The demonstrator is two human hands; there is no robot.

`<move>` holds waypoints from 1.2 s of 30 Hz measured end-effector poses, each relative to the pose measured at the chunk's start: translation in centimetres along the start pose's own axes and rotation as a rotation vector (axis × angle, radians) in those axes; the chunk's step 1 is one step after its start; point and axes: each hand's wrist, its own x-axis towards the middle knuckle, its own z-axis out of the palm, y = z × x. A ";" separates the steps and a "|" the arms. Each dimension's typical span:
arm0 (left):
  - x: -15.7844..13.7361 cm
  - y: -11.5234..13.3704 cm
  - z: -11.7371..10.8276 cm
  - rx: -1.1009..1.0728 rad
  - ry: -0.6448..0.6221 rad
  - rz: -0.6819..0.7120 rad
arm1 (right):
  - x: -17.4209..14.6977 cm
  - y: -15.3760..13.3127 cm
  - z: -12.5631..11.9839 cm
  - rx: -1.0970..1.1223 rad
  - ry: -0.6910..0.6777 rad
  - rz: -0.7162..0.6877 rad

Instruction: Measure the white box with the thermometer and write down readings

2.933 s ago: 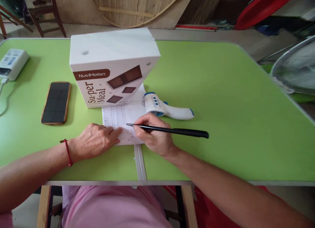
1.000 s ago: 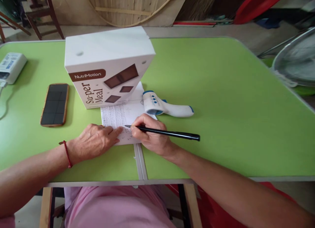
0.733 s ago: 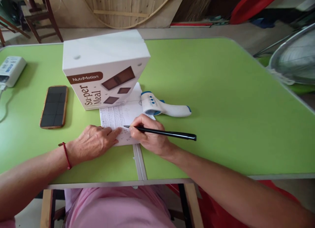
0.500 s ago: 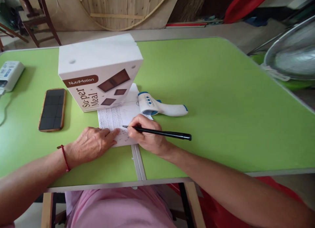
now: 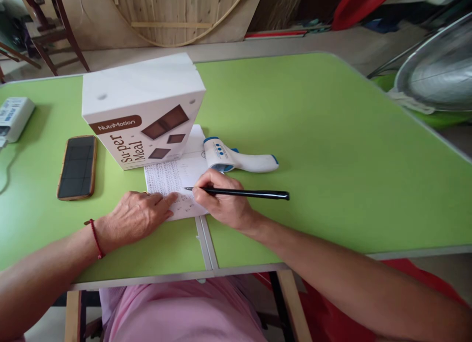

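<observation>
A sheet of white paper (image 5: 173,177) covered in small handwriting lies on the green table. My right hand (image 5: 223,199) grips a black pen (image 5: 254,193), its tip at the paper near the written rows. Flat on the paper's lower left edge rests my left hand (image 5: 138,214), fingers stretched out and a red cord bracelet at the wrist. Behind the hands a white NutriMotion box (image 5: 143,110) stands upright on the paper's far part, hiding some of it. A white and blue infrared thermometer (image 5: 239,160) lies on its side, over the paper's right edge.
Left of the box lies a phone (image 5: 76,167) in a brown-edged case. A white charger-like block (image 5: 16,116) with a cable sits at the table's far left. Beyond the right edge stands a round metal pan (image 5: 438,71). A wooden chair (image 5: 55,37) is at the back left.
The pen has tilted to lie a little flatter in my right hand, its back end swinging away from me. The whole view has shifted slightly. My left hand stays on the paper.
</observation>
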 end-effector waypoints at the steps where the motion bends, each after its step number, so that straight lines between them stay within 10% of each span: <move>1: 0.0 0.0 0.0 -0.001 -0.002 0.002 | 0.0 0.0 0.0 -0.001 -0.003 0.002; 36: 0.3 0.1 0.0 -0.026 -0.037 -0.016 | -0.1 0.2 0.0 0.043 -0.039 0.005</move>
